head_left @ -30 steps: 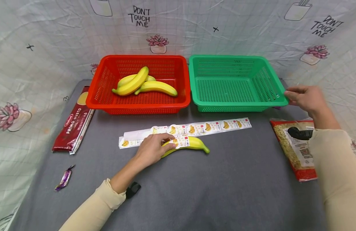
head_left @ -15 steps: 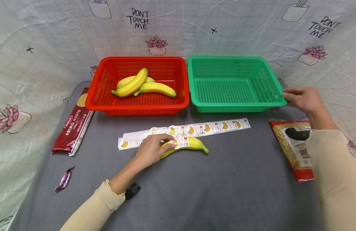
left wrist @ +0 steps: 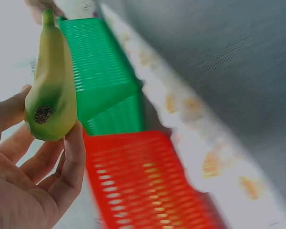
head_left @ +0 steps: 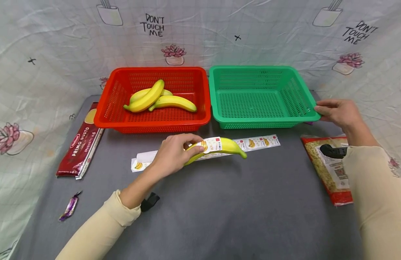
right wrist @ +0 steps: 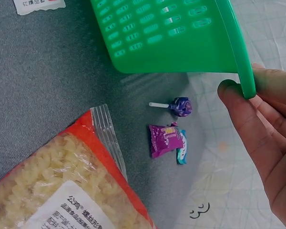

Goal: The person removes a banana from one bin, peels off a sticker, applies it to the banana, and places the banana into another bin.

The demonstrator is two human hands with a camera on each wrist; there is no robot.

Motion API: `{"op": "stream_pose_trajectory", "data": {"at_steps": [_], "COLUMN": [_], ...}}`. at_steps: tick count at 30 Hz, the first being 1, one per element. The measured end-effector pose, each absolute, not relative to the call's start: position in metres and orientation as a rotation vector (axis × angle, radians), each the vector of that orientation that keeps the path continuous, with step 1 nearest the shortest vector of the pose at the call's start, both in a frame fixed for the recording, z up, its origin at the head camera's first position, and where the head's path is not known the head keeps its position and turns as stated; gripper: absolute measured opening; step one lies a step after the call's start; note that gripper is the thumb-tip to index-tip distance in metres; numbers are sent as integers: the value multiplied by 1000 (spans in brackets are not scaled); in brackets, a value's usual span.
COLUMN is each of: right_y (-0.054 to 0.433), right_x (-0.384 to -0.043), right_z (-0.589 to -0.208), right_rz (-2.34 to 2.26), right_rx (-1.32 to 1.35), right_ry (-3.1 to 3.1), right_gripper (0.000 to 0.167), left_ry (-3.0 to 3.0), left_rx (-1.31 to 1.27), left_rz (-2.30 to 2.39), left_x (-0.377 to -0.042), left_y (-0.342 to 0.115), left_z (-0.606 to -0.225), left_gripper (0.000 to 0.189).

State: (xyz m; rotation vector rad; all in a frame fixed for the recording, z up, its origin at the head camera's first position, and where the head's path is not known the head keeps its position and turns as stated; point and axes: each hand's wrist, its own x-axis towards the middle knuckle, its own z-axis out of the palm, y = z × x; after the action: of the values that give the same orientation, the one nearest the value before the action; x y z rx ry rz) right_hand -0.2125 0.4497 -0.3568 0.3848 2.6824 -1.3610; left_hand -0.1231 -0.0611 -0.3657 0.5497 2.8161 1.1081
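My left hand (head_left: 175,153) grips a banana (head_left: 231,146) by one end, above the strip of stickers. On the banana's upper side sits a white label (head_left: 213,144) with a banana picture. The left wrist view shows the blunt dark end of the banana (left wrist: 50,95) between thumb and fingers. At the right, my right hand (head_left: 340,113) pinches the rim of the green basket (head_left: 265,119) at its near right corner; the thumb (right wrist: 236,98) lies under the rim in the right wrist view. The green basket has nothing in it.
A red basket (head_left: 155,125) with several bananas (head_left: 174,103) stands left of the green one. The sticker strip (head_left: 263,142) lies in front of both. Around are a spaghetti pack (head_left: 78,144), a wrapped candy (head_left: 70,206), a pasta bag (head_left: 328,169) and a lollipop (right wrist: 181,106).
My left hand has raised the labelled banana off the table and moved it slightly forward and right, over the sticker strip. My right hand keeps its hold on the green rim.
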Motion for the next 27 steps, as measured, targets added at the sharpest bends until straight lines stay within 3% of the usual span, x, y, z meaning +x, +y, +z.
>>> {"op": "stream_pose_trajectory", "data": {"at_steps": [8,12,18,27], "right_y": [461,466,461,453], "right_x": [-204,-201,-206,-214], "right_z": [-352,-350,-350,-352], "right_rz": [-1367,-1340,-1251,-1294], "right_rx": [399,417,366,348], "right_ry": [2685,2700,2738,2695], "right_gripper": [16,4,59,61], "left_ry": [2777,2784,2769,2621], "left_rx": [657,696,584,441], "left_rz": [1177,1202,1205,1286], "left_x": [-168,-197,-233,-270], "left_y": [-22,7,47,98], "left_z": [-318,-308,-312,-349], "left_gripper": [27,27,31,30]}}
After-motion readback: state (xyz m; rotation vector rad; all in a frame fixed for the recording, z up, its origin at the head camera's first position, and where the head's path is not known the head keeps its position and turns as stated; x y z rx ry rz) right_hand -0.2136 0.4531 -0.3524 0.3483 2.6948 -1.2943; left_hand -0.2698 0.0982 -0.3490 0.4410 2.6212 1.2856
